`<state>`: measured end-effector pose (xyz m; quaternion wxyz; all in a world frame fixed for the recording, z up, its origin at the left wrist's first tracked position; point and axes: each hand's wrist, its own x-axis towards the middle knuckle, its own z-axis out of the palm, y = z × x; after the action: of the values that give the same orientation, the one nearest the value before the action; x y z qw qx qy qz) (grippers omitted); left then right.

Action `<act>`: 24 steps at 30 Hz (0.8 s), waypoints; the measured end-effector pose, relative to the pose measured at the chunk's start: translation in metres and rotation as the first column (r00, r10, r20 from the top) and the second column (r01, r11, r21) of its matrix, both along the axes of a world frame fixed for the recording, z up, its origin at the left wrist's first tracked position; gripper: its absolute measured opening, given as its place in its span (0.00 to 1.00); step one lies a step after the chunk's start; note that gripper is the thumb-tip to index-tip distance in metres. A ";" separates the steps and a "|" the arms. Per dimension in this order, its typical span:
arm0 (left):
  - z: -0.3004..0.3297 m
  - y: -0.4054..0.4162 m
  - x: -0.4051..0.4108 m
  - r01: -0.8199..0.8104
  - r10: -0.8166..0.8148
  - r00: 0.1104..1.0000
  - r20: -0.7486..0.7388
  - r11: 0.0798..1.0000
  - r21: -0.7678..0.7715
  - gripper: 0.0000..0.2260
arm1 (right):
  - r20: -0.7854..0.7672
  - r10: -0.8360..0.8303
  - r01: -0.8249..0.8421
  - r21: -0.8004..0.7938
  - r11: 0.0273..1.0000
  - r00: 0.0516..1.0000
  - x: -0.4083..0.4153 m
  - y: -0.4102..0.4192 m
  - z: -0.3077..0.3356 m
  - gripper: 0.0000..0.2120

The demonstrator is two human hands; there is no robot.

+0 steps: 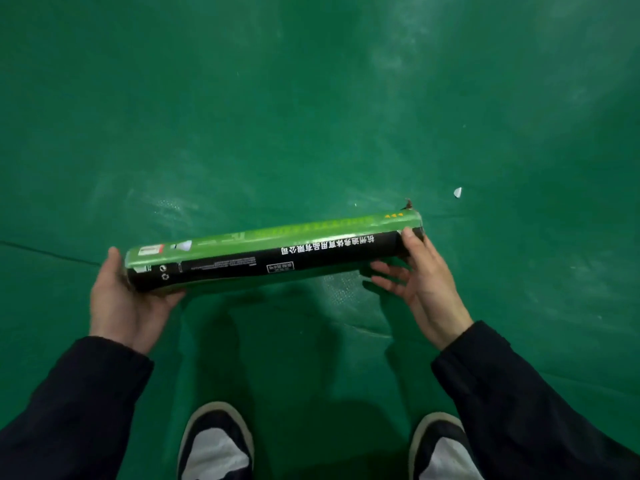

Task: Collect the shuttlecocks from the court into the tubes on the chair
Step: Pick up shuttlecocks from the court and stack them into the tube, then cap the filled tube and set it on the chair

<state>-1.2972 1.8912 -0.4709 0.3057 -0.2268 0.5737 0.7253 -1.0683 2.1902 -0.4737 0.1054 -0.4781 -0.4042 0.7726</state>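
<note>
While both hands hold it level above the green court floor [311, 98], a long shuttlecock tube [273, 251] lies nearly crosswise through the middle of the frame, its right end tipped a little higher than its left. Its upper side is bright green and its lower side black with white printed text.

At the left end, the left hand [128, 299] cups the tube from beneath, the thumb up behind the end and the fingers curled under the black side. At the right end, the right hand [419, 275] has its thumb laid on the tube's end, while the other fingers are spread and nearly straight just below the tube; whether they touch it cannot be told. Something small and brown sticks up at the tube's right end, too small to make out.

Right of centre, a small white scrap [458, 192] lies on the floor, well apart from the tube; it may be a feather, but that is unclear.

Dark sleeves [519, 393] cover both forearms, and two dark shoes [214, 441] with pale toes stand at the bottom edge.
</note>
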 end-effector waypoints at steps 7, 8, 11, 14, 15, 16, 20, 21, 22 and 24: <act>0.061 0.025 0.019 -0.033 0.006 0.980 0.197 0.991 0.133 0.10 | 0.161 -0.104 0.127 -0.134 0.983 0.981 0.015 0.007 0.038 0.18; 0.082 0.025 0.026 -0.038 0.011 0.975 0.223 0.992 0.119 0.09 | 0.188 -0.113 0.140 -0.137 0.981 0.976 0.021 0.005 0.058 0.18; 0.153 0.013 0.044 -0.144 0.123 0.944 0.305 0.988 0.046 0.11 | 0.244 -0.107 0.148 -0.155 0.977 0.964 0.037 -0.002 0.131 0.18; 0.236 -0.011 0.066 -0.165 0.162 0.920 0.356 0.986 -0.021 0.13 | 0.310 -0.047 0.106 -0.176 0.979 0.949 0.050 -0.013 0.219 0.18; 0.268 -0.018 0.074 -0.179 0.181 0.909 0.376 0.983 -0.040 0.14 | 0.327 -0.034 0.098 -0.182 0.978 0.944 0.054 -0.016 0.252 0.18; 0.299 -0.024 0.081 -0.193 0.201 0.901 0.384 0.979 -0.060 0.15 | 0.335 -0.021 0.090 -0.192 0.977 0.942 0.058 -0.020 0.280 0.18; 0.430 -0.044 0.105 -0.397 0.401 0.843 0.358 0.913 -0.088 0.17 | 0.321 0.066 0.003 -0.211 0.978 0.945 0.062 -0.037 0.404 0.21; 0.460 -0.047 0.109 -0.467 0.454 0.814 0.362 0.882 -0.056 0.15 | 0.315 0.101 -0.030 -0.222 0.975 0.944 0.059 -0.042 0.433 0.21; 0.493 -0.051 0.116 -0.530 0.505 0.785 0.358 0.847 -0.032 0.14 | 0.309 0.144 -0.069 -0.243 0.968 0.940 0.056 -0.047 0.466 0.21; 0.547 -0.059 0.129 -0.570 0.534 0.779 0.330 0.821 0.017 0.14 | 0.303 0.211 -0.132 -0.261 0.956 0.929 0.049 -0.057 0.519 0.22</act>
<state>-1.1684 1.8321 0.0763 0.1785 -0.4780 0.3833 0.7699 -1.0190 2.1337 0.0456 -0.0892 -0.5715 -0.3619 0.7311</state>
